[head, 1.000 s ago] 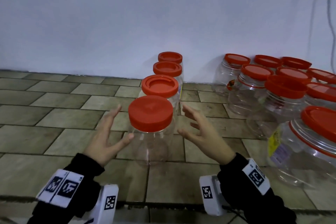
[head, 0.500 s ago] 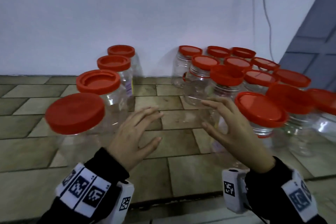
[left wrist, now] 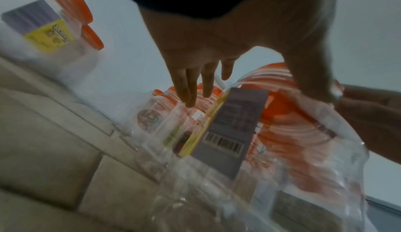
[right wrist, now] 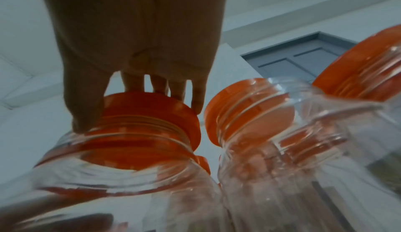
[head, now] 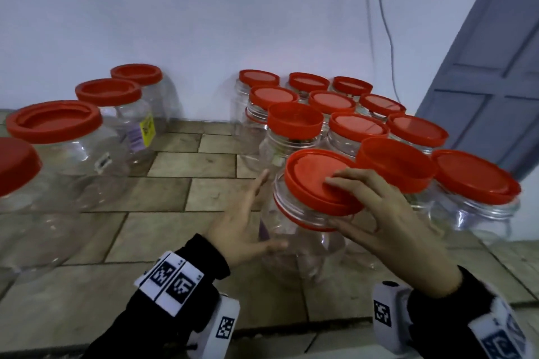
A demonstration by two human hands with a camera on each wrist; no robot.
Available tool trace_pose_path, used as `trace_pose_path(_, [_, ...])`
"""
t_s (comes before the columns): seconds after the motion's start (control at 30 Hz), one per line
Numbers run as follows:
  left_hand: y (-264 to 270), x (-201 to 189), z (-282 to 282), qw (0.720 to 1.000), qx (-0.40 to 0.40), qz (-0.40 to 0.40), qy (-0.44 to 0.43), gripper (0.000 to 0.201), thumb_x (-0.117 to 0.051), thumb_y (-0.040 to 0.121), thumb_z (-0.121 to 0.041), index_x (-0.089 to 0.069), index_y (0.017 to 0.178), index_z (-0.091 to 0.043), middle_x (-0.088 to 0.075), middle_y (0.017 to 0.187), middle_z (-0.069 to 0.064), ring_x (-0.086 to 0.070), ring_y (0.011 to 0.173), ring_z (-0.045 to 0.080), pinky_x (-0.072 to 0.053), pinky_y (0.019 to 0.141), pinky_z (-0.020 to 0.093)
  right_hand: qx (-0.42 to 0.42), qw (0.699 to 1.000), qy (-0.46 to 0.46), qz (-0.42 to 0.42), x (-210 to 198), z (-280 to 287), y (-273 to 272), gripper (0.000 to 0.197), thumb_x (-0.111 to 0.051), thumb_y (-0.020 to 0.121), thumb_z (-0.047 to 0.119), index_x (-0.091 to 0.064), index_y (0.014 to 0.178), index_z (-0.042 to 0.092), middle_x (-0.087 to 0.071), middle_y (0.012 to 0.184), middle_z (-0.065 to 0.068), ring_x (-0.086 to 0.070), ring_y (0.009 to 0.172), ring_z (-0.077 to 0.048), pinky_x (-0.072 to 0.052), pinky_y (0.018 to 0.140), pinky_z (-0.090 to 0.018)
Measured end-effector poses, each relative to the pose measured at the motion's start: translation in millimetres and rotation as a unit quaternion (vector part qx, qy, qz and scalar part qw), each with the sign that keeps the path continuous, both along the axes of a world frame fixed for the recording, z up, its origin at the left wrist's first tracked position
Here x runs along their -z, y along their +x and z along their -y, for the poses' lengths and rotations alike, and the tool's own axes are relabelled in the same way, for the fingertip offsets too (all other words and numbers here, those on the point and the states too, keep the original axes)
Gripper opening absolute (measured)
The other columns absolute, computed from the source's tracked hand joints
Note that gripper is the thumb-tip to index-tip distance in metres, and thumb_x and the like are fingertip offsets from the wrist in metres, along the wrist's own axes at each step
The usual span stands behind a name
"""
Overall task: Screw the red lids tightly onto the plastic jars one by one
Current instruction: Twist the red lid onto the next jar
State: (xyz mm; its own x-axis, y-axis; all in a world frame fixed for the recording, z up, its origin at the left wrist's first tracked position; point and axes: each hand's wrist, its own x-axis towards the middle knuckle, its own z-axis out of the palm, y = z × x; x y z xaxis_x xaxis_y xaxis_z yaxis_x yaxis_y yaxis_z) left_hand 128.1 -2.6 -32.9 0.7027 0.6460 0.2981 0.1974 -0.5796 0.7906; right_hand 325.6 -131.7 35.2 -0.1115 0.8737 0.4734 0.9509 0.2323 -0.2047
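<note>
A clear plastic jar leans toward me at the front of the right-hand group, with its red lid sitting on the neck. My right hand grips that lid, fingers across the top and thumb under the rim. The right wrist view shows the same hold: right hand, lid, jar. My left hand lies with straight fingers along the jar's left side, its thumb touching the wall. In the left wrist view the left hand is beside the labelled jar.
Several lidded jars stand in a row at the left, running back to the white wall. More jars with red lids crowd behind and right of the held one. A grey door is at the far right. The tiled ledge ends near my wrists.
My view and both hands swung right, away from the jar in the left row. The right hand took hold of a lid in the right group, and that jar now leans.
</note>
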Motion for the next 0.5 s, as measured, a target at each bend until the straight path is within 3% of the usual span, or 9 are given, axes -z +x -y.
trace_pose_path(0.07, [6.7,4.7,4.0,0.999,-0.003,0.008,-0.044,0.125,-0.062,0.04,-0.082,-0.001,0.139,-0.036,-0.015,0.149,-0.009,-0.029,0.133,0.01,-0.033,0.107,0.033,-0.009,1.0,0.016,0.021,0.2,-3.0,0.3,0.048,-0.047,0.081,0.051,-0.045,0.125,0.035,-0.042,0.127,0.017,-0.04,0.119,-0.003,-0.027,0.097,-0.019])
trace_pose_path(0.13, [12.7,10.7,8.6,0.998,-0.017,0.022,-0.052,0.13,-0.064,0.041,-0.08,-0.008,0.142,-0.022,-0.027,0.146,-0.003,-0.038,0.128,0.012,-0.037,0.104,0.034,-0.034,0.998,0.043,0.015,0.9,-5.1,-2.0,0.045,-0.047,0.083,0.051,-0.048,0.123,0.033,-0.045,0.124,0.017,-0.043,0.117,-0.004,-0.029,0.096,-0.018])
trace_pose_path(0.17, [14.0,12.5,10.4,0.998,-0.024,0.037,-0.052,0.126,-0.066,0.042,-0.078,-0.013,0.141,-0.021,-0.034,0.142,-0.004,-0.04,0.127,0.01,-0.038,0.104,0.032,-0.051,0.997,0.058,-0.013,0.6,-6.1,-3.8,0.042,-0.046,0.084,0.051,-0.048,0.122,0.033,-0.047,0.122,0.017,-0.045,0.115,-0.003,-0.032,0.095,-0.017])
trace_pose_path(0.3, [3.0,7.9,14.2,0.994,-0.054,0.068,-0.071,0.109,-0.077,0.037,-0.062,-0.019,0.128,-0.044,-0.036,0.132,-0.023,-0.038,0.122,-0.005,-0.035,0.102,0.017,-0.106,0.971,0.123,-0.177,-5.2,-12.2,-15.8,0.022,-0.049,0.09,0.042,-0.05,0.111,0.036,-0.053,0.101,0.032,-0.053,0.095,0.009,-0.04,0.079,-0.009])
trace_pose_path(0.43, [-27.6,-4.5,10.6,0.992,-0.093,0.078,-0.035,0.108,-0.081,0.038,-0.049,-0.021,0.128,-0.047,-0.034,0.137,-0.019,-0.035,0.126,-0.005,-0.03,0.101,0.01,-0.131,0.919,0.16,-0.337,-13.7,-22.4,-33.1,0.022,-0.049,0.089,0.043,-0.055,0.108,0.035,-0.058,0.106,0.028,-0.056,0.1,0.004,-0.044,0.081,-0.011])
trace_pose_path(0.5, [-46.5,-10.6,5.9,0.991,-0.111,0.076,0.003,0.107,-0.079,0.039,-0.05,-0.021,0.129,-0.047,-0.032,0.14,-0.018,-0.032,0.129,-0.001,-0.028,0.105,0.015,-0.128,0.897,0.171,-0.387,-17.8,-30.0,-44.3,0.021,-0.049,0.091,0.035,-0.053,0.111,0.031,-0.058,0.107,0.024,-0.055,0.101,0.003,-0.043,0.082,-0.012])
